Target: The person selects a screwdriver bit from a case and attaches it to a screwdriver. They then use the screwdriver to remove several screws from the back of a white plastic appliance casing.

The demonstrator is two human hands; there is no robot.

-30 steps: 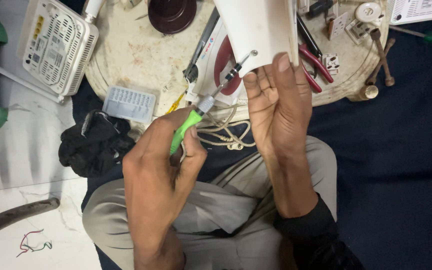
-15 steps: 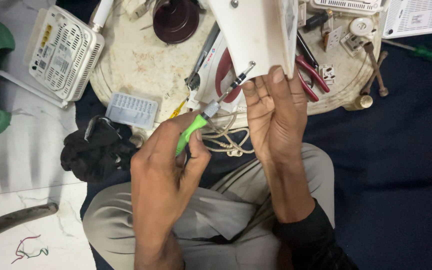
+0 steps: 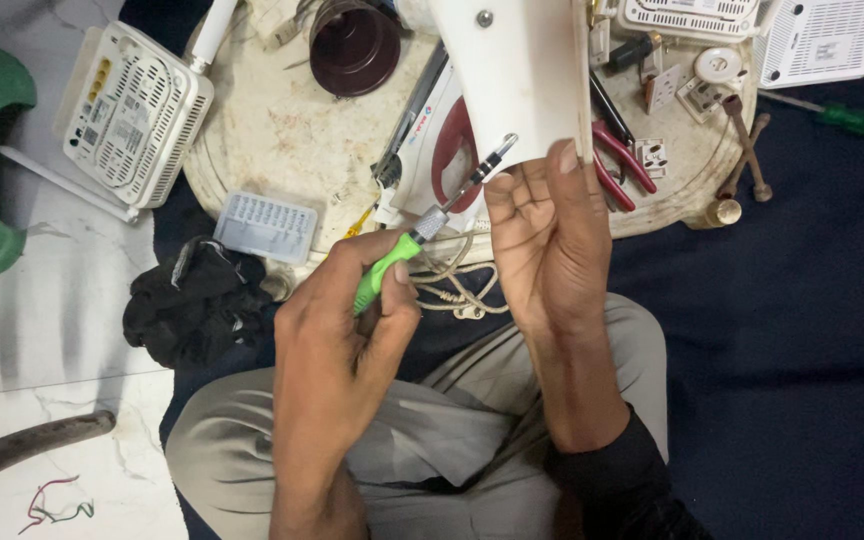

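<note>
A: What's in the dark round cup (image 3: 354,45) on the worktop (image 3: 282,140)?

B: Can't tell; its inside is shadowed.

A: The hands?

B: Left hand (image 3: 337,330) is closed round a green-handled screwdriver (image 3: 430,225), tip at the white casing (image 3: 517,75). Right hand (image 3: 547,240) grips that casing's lower edge; its top is cut off.

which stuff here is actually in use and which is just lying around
In use:
left hand
green-handled screwdriver
right hand
white plastic appliance body

Lying about:
white vented router box
red-handled pliers
dark brown round cup
black cloth bundle
green screwdriver on blue cloth
</note>
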